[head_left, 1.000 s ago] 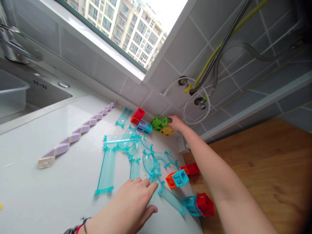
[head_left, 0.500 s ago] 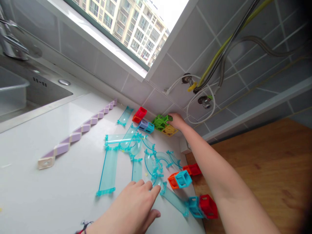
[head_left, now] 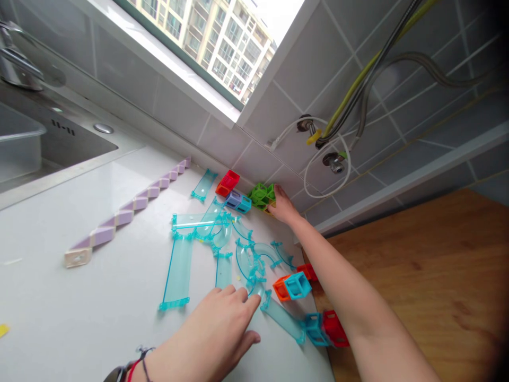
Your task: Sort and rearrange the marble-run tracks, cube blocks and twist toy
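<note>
At the back of the counter my right hand [head_left: 283, 206] is closed on the right side of a cluster of green open-frame cube blocks [head_left: 260, 195]. A yellow block beneath is mostly hidden by the fingers. My left hand [head_left: 222, 321] hovers low in front with thumb and fingers apart, holding nothing. Just beyond its fingertips are translucent teal track pieces, among them a curved one [head_left: 243, 260] and a long straight one [head_left: 178, 270]. Left of the green cluster stand a red block pair [head_left: 228, 183] and a purple-and-blue pair [head_left: 238, 201].
A lilac-and-white folding strip [head_left: 123, 216] lies on the left of the white counter [head_left: 99, 318]. Orange-and-blue blocks [head_left: 292, 286] and blue-and-red blocks [head_left: 316, 330] stand along the right edge, beside a lower wooden surface [head_left: 417, 265]. A sink [head_left: 75, 138] is at far left; hoses [head_left: 358, 90] hang above.
My right hand has shifted slightly left and down around the green cluster, now covering most of the yellow block. My left hand has barely moved. The view has tilted a little.
</note>
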Available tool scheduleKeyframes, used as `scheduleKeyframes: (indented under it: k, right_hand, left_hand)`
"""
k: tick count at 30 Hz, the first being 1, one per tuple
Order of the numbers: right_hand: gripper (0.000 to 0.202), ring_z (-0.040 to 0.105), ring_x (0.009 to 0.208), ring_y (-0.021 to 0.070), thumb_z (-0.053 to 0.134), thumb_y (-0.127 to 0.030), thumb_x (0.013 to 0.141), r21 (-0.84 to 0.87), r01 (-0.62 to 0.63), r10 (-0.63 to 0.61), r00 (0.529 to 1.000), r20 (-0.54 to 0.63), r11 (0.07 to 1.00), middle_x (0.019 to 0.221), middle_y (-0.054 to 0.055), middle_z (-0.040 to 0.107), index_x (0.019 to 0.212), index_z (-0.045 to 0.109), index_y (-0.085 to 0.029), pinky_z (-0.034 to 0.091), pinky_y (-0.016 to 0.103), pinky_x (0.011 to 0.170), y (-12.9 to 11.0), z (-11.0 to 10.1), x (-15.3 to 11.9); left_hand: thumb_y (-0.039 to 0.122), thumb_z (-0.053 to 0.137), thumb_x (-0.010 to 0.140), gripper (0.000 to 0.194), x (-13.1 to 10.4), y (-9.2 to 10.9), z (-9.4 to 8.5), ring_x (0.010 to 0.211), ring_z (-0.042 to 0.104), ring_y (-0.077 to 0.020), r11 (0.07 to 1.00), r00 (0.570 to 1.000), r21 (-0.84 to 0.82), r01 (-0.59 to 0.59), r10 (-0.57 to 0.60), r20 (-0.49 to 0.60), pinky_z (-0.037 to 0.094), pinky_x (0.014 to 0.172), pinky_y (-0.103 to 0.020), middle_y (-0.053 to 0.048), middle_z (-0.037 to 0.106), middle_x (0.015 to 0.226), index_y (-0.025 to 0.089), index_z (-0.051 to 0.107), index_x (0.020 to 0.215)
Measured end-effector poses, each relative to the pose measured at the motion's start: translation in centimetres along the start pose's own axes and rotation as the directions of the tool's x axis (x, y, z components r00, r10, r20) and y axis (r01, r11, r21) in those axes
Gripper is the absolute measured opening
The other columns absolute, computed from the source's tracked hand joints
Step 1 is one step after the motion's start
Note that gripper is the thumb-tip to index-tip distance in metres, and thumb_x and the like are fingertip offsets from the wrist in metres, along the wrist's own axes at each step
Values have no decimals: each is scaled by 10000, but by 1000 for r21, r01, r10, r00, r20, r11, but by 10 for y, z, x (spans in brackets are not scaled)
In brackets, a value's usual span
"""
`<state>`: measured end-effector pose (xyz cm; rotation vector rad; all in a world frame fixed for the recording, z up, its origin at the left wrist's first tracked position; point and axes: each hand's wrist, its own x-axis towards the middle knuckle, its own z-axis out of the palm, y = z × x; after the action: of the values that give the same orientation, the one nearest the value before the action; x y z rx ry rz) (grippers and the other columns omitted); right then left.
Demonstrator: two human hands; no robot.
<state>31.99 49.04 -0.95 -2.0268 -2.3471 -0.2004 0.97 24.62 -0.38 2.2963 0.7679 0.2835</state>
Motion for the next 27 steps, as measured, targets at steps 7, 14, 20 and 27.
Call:
scheduleKeyframes:
  k: [7, 14, 20, 27]
  right_hand:
    - [865, 195, 1593, 343, 604, -267, 917, -19, -32, 32, 999, -29, 999, 1704, 203, 232, 1649, 166, -122, 283, 539, 1256, -1, 9, 0]
    - [852, 172, 1586, 408, 607, -278, 903, -63, -68, 68, 998, 0, 996, 1723, 176, 189, 1642, 201, -158, 218, 637, 1248, -3, 24, -9]
    - [829, 161, 1586, 419, 599, -271, 894, -36, -75, 74, 997, -23, 997, 1732, 139, 179, 1637, 239, -193, 229, 662, 1235, -1, 33, -12]
    - [664, 376, 1521, 303, 525, -204, 958, 22, -29, 30, 998, -56, 999, 1647, 178, 384, 1597, 354, -140, 349, 480, 1225, 6, 20, -3]
  left_hand:
    - [321, 636, 962, 303, 2, -2, 3, 1012, 694, -340, 1000, 1000, 14, -3, 3, -5, 568, 884, -477, -133, 717, 1107, 212, 666, 1243]
    - [326, 648, 956, 326, 2, 0, 0, 1036, 684, -364, 1000, 1000, 1, 1, -1, 13, 563, 897, -505, -155, 715, 1117, 190, 671, 1252]
    - [327, 655, 955, 300, 1, -1, 2, 1020, 687, -369, 1000, 1000, 18, -14, 14, -4, 575, 882, -526, -146, 718, 1089, 185, 676, 1218]
    - [321, 655, 956, 308, 1, 1, 1, 1039, 682, -364, 1000, 1000, 20, -8, 8, 17, 577, 903, -519, -152, 715, 1102, 180, 678, 1229]
